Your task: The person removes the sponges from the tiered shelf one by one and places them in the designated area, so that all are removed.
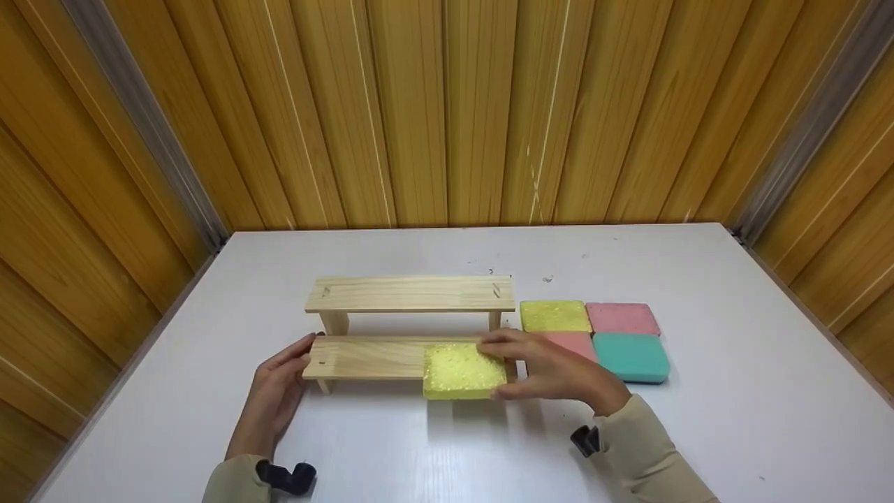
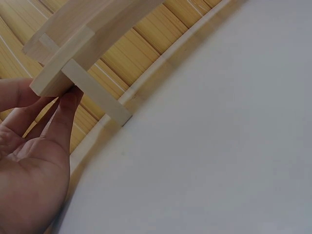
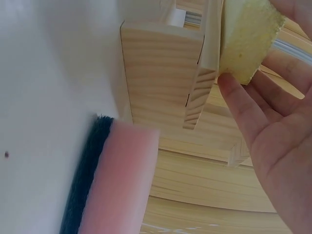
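A two-tier wooden stand (image 1: 377,358) stands on the white table. At the left end of its lower board, my left hand (image 1: 274,395) pinches the edge, and the left wrist view shows fingertips beneath the board (image 2: 57,73). My right hand (image 1: 562,370) holds a yellow sponge (image 1: 461,370) by its sides, between thumb and fingers. That sponge lies on the right end of the lower board, its front edge jutting past the board. In the right wrist view the yellow sponge (image 3: 248,44) is against the board's face.
Right of the stand, more sponges lie grouped on the table (image 1: 726,419): a yellow one (image 1: 555,316), a pink one (image 1: 621,318), a second pink one (image 1: 569,344) partly behind my right hand, and a teal one (image 1: 631,356). Wood-panelled walls (image 1: 447,112) surround the table's back and sides.
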`<state>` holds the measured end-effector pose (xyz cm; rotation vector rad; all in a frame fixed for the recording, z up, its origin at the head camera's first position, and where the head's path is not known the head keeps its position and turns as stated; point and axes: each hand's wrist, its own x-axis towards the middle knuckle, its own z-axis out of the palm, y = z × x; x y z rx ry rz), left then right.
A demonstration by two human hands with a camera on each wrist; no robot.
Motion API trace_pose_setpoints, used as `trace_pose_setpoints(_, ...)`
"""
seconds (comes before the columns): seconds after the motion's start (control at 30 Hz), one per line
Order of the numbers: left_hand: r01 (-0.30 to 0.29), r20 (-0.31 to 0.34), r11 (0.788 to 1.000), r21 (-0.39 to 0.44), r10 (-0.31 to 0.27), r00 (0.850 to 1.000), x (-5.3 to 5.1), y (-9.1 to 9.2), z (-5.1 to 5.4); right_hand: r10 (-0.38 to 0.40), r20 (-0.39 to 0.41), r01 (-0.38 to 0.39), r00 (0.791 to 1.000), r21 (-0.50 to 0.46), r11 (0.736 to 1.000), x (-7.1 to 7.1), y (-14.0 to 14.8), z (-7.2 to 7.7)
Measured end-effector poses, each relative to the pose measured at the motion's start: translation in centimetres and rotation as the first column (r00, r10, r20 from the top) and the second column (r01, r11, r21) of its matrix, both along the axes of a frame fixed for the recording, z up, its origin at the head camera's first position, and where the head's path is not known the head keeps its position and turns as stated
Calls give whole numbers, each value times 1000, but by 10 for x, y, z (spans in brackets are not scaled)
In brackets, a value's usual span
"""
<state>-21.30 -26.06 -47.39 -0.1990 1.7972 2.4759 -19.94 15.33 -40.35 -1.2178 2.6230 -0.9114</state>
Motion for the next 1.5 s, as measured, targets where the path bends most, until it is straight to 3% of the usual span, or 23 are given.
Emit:
trace_pose_setpoints(0.3,-9,0,1000,-2,9,1000,0,0,1,-22,-33,23,999,45,999,1,9,-1)
trace_pose_setpoints(0.83,-20,2,1000,-17,21,1000,-3,3,-1,5,-103,-6,995,-6,1000,4,27,-6)
trace_pose_setpoints(1.5,-18,9,1000,-11,18,1000,1,2,2,-31,58,33,998,-34,999,11,46,-4)
